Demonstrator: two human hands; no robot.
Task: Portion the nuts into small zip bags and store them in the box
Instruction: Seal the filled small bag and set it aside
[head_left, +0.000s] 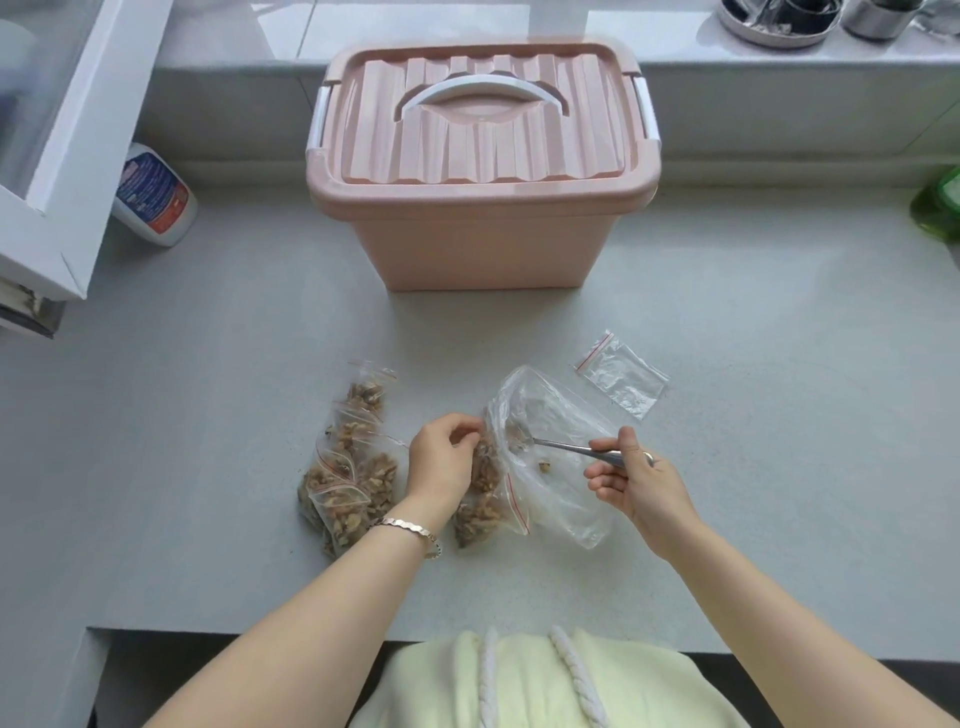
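Observation:
A pink storage box with a shut ribbed lid and white handle stands at the back of the counter. Several small zip bags filled with walnuts lie in a heap at the left. My left hand pinches the mouth of a small zip bag of walnuts. My right hand grips a metal spoon, whose bowl reaches into a large, nearly empty clear bag. An empty small zip bag lies flat to the right, behind the large bag.
A white bottle with a blue label lies at the left by a white window frame. A green object sits at the right edge. Metal containers stand on the sill behind the box.

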